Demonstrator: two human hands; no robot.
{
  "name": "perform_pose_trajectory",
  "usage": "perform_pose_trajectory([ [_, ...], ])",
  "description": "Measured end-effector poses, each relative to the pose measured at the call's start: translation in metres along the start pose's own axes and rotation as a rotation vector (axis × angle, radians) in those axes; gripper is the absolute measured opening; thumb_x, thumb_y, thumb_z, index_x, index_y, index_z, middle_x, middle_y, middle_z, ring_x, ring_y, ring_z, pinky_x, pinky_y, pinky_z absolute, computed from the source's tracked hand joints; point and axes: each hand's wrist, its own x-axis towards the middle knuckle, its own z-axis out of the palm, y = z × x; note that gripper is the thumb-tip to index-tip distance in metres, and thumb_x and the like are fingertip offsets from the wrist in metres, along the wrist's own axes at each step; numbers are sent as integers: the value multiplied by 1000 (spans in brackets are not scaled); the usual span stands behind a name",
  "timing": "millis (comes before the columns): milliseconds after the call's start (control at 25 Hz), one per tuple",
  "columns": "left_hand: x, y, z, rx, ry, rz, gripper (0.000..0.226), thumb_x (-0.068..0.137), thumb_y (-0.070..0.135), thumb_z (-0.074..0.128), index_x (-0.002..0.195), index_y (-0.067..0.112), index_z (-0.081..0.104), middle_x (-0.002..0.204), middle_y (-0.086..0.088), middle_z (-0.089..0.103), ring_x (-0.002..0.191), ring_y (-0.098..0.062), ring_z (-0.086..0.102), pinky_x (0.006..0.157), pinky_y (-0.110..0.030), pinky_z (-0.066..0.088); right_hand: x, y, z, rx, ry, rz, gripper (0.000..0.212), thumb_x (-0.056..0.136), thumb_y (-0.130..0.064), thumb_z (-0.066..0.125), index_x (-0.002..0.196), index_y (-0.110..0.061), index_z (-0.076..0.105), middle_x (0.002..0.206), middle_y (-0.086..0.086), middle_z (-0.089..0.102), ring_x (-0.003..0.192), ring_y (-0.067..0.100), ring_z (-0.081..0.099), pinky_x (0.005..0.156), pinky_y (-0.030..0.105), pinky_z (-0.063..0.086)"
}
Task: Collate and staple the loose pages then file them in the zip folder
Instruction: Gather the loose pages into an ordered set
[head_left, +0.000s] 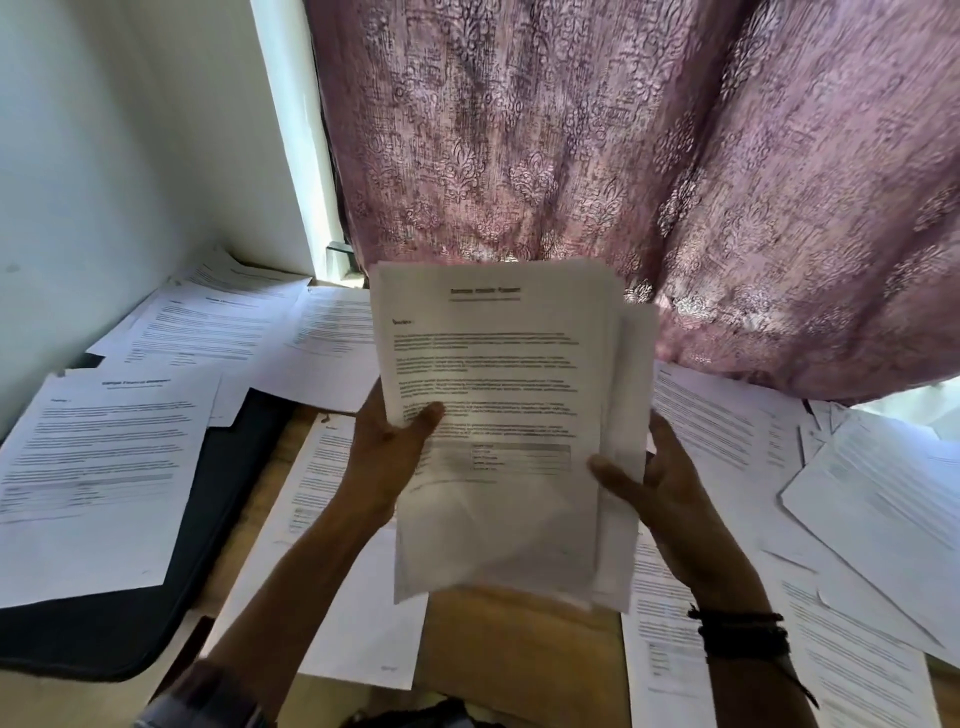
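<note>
Pink patterned curtain (675, 182) is seen behind a wooden bench (519, 649) strewn w/ loose pages (104, 467). Paper stack (493, 415) is held upright above bench centre, clasped at its L edge by left grip (384, 457) and at its R edge by right grip (670, 488). Dark zip folder (223, 493) is part-covered by sheets at left.

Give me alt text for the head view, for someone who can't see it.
Both hands hold a stack of printed pages upright over a wooden desk, left hand gripping its left edge, right hand its right edge. Loose pages lie scattered across the desk, one on a dark zip folder; a pink curtain hangs behind.
</note>
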Motion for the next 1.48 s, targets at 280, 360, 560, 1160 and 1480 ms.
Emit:
perform_pose_trajectory([
  [280, -14, -1, 26, 130, -88, 199, 35, 87, 24, 68, 120, 15, 61, 106, 11, 70, 98, -12, 69, 79, -27, 59, -6, 17, 1, -267, 328, -205, 27, 89, -3, 67, 104, -25, 65, 102, -9, 71, 94, 8, 69, 79, 25, 60],
  [360, -17, -12, 25, 41, -172, 147, 34, 87, 24, 68, 120, 16, 60, 108, 3, 71, 99, -19, 69, 77, -33, 60, -14, 30, -2, -248, 318, -219, 26, 87, -2, 68, 109, -16, 64, 104, -4, 70, 95, 4, 69, 75, 22, 60],
  [560, -23, -45, 22, 128, -282, -19, 22, 89, 25, 67, 111, 25, 65, 104, 6, 73, 99, -21, 70, 75, -32, 60, -28, 77, 11, -239, 207, -81, 31, 89, -13, 70, 118, -20, 62, 110, -8, 71, 100, 10, 69, 76, 29, 61],
  [1160, -42, -71, 49, 60, -440, -321, 28, 84, 15, 72, 110, 16, 65, 106, -1, 74, 94, -23, 72, 78, -41, 60, -113, 126, -133, -719, 811, 443, 57, 82, -32, 77, 127, -3, 58, 122, 22, 63, 116, 37, 57, 95, 41, 44],
  [1480, -53, -77, 62, 103, -391, -338, 23, 84, 11, 69, 102, 25, 64, 100, 2, 75, 86, -20, 74, 75, -42, 61, -170, 135, -185, -850, 1065, 900, 90, 70, -55, 80, 131, 2, 46, 136, 33, 39, 128, 48, 36, 104, 58, 34],
])
